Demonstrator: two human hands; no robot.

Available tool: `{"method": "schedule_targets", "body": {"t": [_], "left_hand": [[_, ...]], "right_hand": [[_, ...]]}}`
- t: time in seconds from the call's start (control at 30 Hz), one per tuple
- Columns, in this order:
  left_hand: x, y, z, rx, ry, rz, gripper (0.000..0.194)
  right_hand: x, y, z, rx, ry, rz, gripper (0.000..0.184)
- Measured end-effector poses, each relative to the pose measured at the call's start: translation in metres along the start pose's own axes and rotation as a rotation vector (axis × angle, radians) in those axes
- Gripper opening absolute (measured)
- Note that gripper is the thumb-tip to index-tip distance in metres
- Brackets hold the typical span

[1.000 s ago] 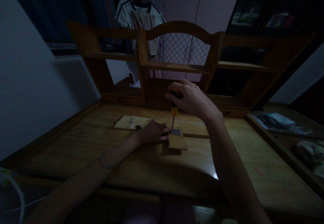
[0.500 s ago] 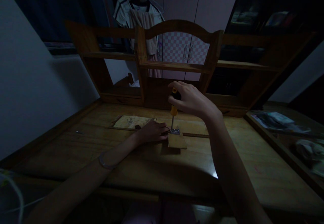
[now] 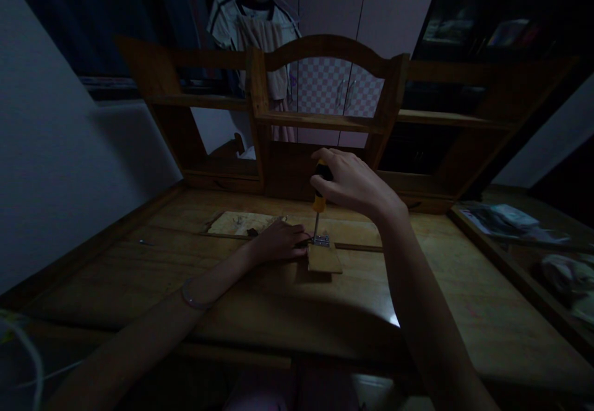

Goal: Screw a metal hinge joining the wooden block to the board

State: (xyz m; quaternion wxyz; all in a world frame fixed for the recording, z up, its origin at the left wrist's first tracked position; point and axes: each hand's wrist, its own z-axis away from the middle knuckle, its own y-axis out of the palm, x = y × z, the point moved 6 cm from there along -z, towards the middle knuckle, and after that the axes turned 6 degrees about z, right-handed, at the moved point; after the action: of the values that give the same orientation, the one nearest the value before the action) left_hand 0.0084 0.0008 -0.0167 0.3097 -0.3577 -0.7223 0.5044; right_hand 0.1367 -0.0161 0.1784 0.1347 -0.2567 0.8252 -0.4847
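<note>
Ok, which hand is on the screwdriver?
The right hand, raised around the yellow-and-black screwdriver handle; the left hand is lower, beside the metal hinge.

A person's right-hand grip (image 3: 348, 181) holds a yellow-and-black screwdriver (image 3: 319, 203) nearly upright, its tip at a metal hinge (image 3: 323, 241) on a small board (image 3: 325, 259); the left-hand grip (image 3: 279, 241) lies alongside, above a dim wooden tabletop (image 3: 223, 321).

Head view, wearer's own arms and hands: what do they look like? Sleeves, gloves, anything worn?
Left forearm and right forearm are sleeveless as far as they show. Left hand and right hand are ungloved. A thin, pale, ring-shaped bracelet circles the left forearm; too dim to tell its material. Nothing visibly worn on the right.
</note>
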Motion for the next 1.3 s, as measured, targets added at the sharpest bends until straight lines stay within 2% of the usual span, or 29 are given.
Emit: {"method": "schedule_targets", "body": {"t": [0.13, 0.3, 0.57, 0.73, 0.97, 1.17, 1.3], "left_hand": [[-0.0004, -0.0014, -0.0004, -0.005, 0.007, 0.001, 0.033], [0.0003, -0.0014, -0.0007, -0.001, -0.008, 0.006, 0.032], [0.001, -0.0011, -0.0005, -0.001, -0.011, 0.016, 0.034], [0.0023, 0.0006, 0.0002, -0.009, -0.009, 0.014, 0.033], [0.0007, -0.0006, 0.0002, -0.021, -0.001, 0.006, 0.034], [-0.0018, -0.0037, -0.0002, -0.051, 0.007, -0.016, 0.034], [-0.0014, -0.0028, 0.0004, -0.06, 0.003, -0.02, 0.035]], "right_hand": [[-0.0006, 0.0006, 0.0006, -0.004, 0.023, 0.064, 0.028], [-0.0022, -0.0024, 0.0023, -0.012, 0.042, 0.086, 0.04], [0.0004, 0.0011, 0.0006, -0.012, -0.026, 0.041, 0.024], [-0.0045, 0.0023, 0.0006, -0.006, -0.005, 0.018, 0.036], [-0.0032, -0.0003, 0.0012, 0.0, -0.021, 0.013, 0.031], [-0.0014, -0.0003, 0.0026, 0.029, -0.048, -0.078, 0.042], [-0.0015, -0.0005, 0.0039, 0.032, -0.03, -0.056, 0.04]]}}
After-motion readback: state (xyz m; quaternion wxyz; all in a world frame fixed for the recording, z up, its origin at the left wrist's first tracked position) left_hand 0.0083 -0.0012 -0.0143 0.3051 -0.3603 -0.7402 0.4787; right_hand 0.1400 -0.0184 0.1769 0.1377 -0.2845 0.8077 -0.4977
